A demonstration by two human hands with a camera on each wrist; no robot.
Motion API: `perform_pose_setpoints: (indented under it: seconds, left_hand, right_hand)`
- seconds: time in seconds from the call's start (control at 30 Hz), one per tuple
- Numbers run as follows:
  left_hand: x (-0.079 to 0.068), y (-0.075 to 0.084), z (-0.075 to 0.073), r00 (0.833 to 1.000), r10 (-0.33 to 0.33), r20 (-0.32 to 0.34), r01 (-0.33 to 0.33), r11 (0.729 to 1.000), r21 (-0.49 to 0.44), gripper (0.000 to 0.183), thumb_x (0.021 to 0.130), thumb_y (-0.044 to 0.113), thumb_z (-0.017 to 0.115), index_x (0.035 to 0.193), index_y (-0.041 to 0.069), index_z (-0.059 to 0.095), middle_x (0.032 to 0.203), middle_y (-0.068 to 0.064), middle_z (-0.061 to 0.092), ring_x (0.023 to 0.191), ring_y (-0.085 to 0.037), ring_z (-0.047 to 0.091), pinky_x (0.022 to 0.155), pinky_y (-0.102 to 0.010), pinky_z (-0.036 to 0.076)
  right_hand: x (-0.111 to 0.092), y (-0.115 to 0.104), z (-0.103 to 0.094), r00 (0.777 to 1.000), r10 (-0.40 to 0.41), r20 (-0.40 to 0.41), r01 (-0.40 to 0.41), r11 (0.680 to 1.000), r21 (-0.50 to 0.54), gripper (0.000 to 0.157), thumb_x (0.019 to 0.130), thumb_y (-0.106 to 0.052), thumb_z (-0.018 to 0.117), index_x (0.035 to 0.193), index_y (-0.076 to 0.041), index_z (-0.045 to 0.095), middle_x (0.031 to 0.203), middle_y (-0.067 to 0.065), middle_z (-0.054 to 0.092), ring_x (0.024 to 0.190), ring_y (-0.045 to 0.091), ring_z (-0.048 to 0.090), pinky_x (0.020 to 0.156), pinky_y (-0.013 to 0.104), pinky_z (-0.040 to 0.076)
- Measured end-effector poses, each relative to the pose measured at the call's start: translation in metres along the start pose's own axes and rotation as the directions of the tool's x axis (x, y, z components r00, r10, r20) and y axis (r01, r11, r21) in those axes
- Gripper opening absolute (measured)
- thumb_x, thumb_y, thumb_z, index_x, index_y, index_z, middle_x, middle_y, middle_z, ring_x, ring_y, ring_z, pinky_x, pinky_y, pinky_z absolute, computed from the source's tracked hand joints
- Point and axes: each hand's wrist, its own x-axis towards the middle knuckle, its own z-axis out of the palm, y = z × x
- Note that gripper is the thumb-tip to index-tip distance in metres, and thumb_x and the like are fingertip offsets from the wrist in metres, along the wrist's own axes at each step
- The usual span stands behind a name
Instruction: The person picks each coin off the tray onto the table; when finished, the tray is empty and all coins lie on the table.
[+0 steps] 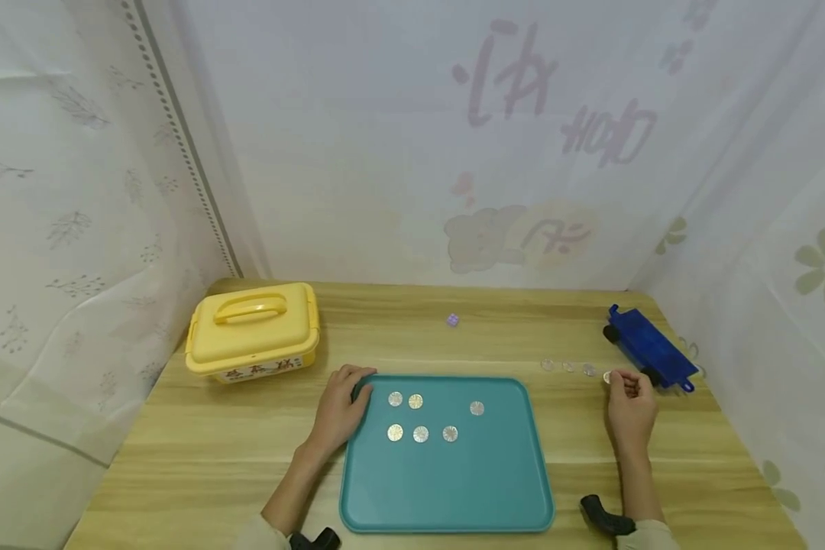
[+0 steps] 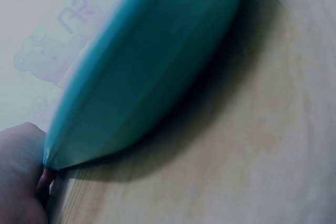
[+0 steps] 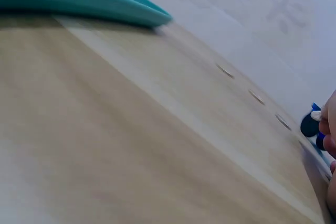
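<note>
My left hand [image 1: 338, 411] grips the back left corner of a teal tray [image 1: 447, 489], its thumb over the rim; in the left wrist view the tray's side wall [image 2: 142, 82] fills the middle. Several small round coins [image 1: 421, 434], silvery and golden, lie flat on the tray in two rows. Off to the right, my right hand [image 1: 632, 412] pinches a silvery coin [image 1: 608, 376] between thumb and fingertips, close over the table. Three more coins [image 1: 567, 367] lie in a line to its left, also seen as thin discs [image 3: 256, 97] in the right wrist view.
A yellow lidded box [image 1: 254, 328] with a handle stands at the back left. A blue toy wagon [image 1: 649, 347] with black wheels is just beyond my right hand. A small purple die [image 1: 453, 320] lies behind the tray. Patterned white curtains [image 1: 385, 153] surround the wooden table [image 1: 213, 458].
</note>
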Motion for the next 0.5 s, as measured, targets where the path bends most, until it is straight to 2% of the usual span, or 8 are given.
perform_pose_setpoints:
  seconds: [0.13, 0.23, 0.37, 0.43, 0.5]
  left_hand:
    - [0.001, 0.001, 0.001, 1.0, -0.004, 0.003, 0.004, 1.0, 0.001, 0.026, 0.094, 0.007, 0.066, 0.12, 0.008, 0.071, 0.109, -0.006, 0.065, 0.099, -0.021, 0.054, 0.085, -0.041, 0.047]
    - [0.0, 0.001, 0.001, 1.0, -0.007, 0.004, 0.007, 1.0, -0.001, 0.026, 0.094, 0.007, 0.066, 0.12, 0.008, 0.071, 0.109, -0.006, 0.065, 0.099, -0.021, 0.055, 0.085, -0.041, 0.047]
    - [0.0, 0.001, 0.001, 1.0, -0.005, 0.007, 0.005, 1.0, -0.006, 0.026, 0.094, 0.006, 0.066, 0.12, 0.007, 0.071, 0.109, -0.006, 0.066, 0.1, -0.02, 0.055, 0.085, -0.04, 0.048]
    - [-0.001, 0.001, 0.001, 1.0, -0.009, 0.005, 0.009, 1.0, -0.006, 0.026, 0.094, 0.006, 0.066, 0.12, 0.008, 0.071, 0.108, -0.005, 0.065, 0.1, -0.02, 0.055, 0.086, -0.041, 0.048]
    - [-0.001, 0.001, 0.0, 1.0, -0.014, 0.004, 0.014, 1.0, -0.004, 0.026, 0.094, 0.006, 0.066, 0.12, 0.008, 0.071, 0.109, -0.005, 0.065, 0.101, -0.019, 0.055, 0.086, -0.041, 0.048]
  right_hand:
    - [0.013, 0.005, -0.005, 1.0, -0.026, 0.005, 0.027, 0.996, -0.085, 0.023, 0.097, -0.021, 0.063, 0.108, -0.001, 0.066, 0.079, -0.022, 0.052, 0.071, -0.002, 0.048, 0.066, 0.01, 0.037]
    - [0.021, 0.007, -0.004, 0.999, -0.031, 0.025, 0.035, 0.977, -0.212, 0.025, 0.097, -0.023, 0.062, 0.109, -0.001, 0.068, 0.077, -0.024, 0.051, 0.068, -0.007, 0.045, 0.066, 0.013, 0.036]
    - [0.026, 0.009, -0.001, 0.998, -0.041, 0.046, 0.054, 0.94, -0.336, 0.024, 0.097, -0.023, 0.062, 0.108, -0.002, 0.068, 0.081, -0.004, 0.062, 0.063, -0.015, 0.038, 0.066, 0.019, 0.035]
    - [0.026, 0.01, 0.0, 0.997, -0.052, 0.049, 0.066, 0.932, -0.356, 0.023, 0.097, -0.022, 0.062, 0.108, -0.002, 0.068, 0.088, 0.01, 0.065, 0.063, -0.016, 0.037, 0.067, 0.023, 0.036]
    - [0.027, 0.009, 0.002, 0.996, -0.076, 0.043, 0.086, 0.928, -0.362, 0.022, 0.096, -0.019, 0.063, 0.107, -0.001, 0.068, 0.09, 0.015, 0.066, 0.064, -0.012, 0.039, 0.069, 0.026, 0.036]
